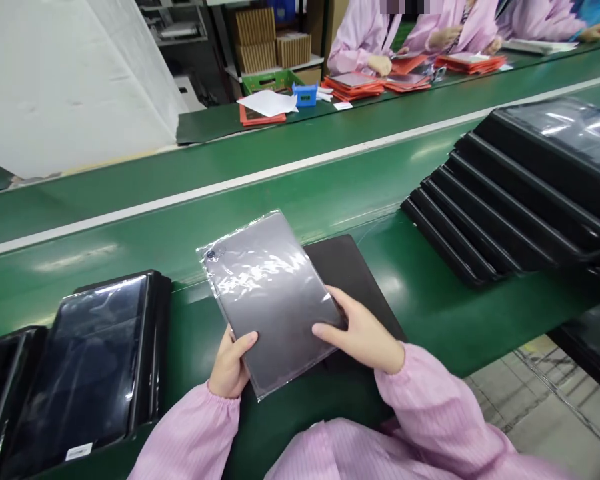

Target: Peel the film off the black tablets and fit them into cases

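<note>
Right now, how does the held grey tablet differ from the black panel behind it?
The grey tablet wears shiny clear wrap; the black panel looks matte. The left hand and right hand hold the tablet; the panel lies on the green surface. Both are flat.

Glossy plastic film [255, 277] covers the smooth tablet [280, 320]; the dark panel [353, 270] looks matt.

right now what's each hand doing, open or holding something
Left hand: holding the film-wrapped gray tablet by its left edge, thumb on top.
Right hand: holding the same tablet's right edge, thumb on top.
</note>
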Available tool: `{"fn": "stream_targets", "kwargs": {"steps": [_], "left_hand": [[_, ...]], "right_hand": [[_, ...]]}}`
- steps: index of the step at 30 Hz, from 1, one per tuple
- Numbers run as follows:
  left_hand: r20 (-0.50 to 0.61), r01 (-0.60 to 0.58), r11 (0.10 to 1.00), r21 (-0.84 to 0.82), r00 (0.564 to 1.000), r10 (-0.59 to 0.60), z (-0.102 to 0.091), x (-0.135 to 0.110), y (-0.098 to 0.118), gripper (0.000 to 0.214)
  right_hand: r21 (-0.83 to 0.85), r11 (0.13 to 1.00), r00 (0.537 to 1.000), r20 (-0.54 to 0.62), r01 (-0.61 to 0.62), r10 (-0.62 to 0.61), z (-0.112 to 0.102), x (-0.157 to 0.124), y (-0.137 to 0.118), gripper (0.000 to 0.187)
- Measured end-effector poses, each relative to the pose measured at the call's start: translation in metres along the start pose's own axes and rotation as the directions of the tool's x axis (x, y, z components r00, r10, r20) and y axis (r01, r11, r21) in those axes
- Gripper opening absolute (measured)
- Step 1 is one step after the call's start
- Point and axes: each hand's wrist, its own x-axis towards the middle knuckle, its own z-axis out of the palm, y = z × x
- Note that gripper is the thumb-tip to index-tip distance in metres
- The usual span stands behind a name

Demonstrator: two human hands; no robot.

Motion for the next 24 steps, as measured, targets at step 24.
{"fn": "stream_targets", "kwargs": {"steps": [24], "left_hand": [[-0.326, -0.133, 0.991, 0.003, 0.937, 0.127, 0.001, -0.015, 0.03, 0.026]], "right_hand": [[-0.353, 0.862, 0.11, -0.902, 0.364, -0.417, -0.04, -0.056, 0.029, 0.019]]}}
